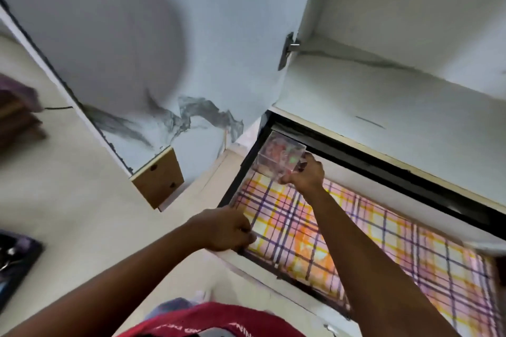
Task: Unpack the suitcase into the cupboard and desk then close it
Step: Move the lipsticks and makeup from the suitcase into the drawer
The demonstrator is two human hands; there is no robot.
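Clear box held over the open drawer

Right hand [302, 174] grips a clear plastic box [279, 154] at the drawer's [235, 180] 11 o'clock corner, above the plaid liner [383, 241]; left hand [228, 230], fingers curled, holds the drawer's front edge at 8 o'clock.

Blurred, cropped and hidden parts

The clear box's [278, 157] contents smear into coloured blur; the plaid-lined drawer [410, 249] runs off the right edge; the left hand's [227, 228] fingertips are hidden.

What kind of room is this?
Probably a bedroom or living room at home: an open white cupboard, a pulled-out drawer lined with checked paper, and a pale tiled floor.
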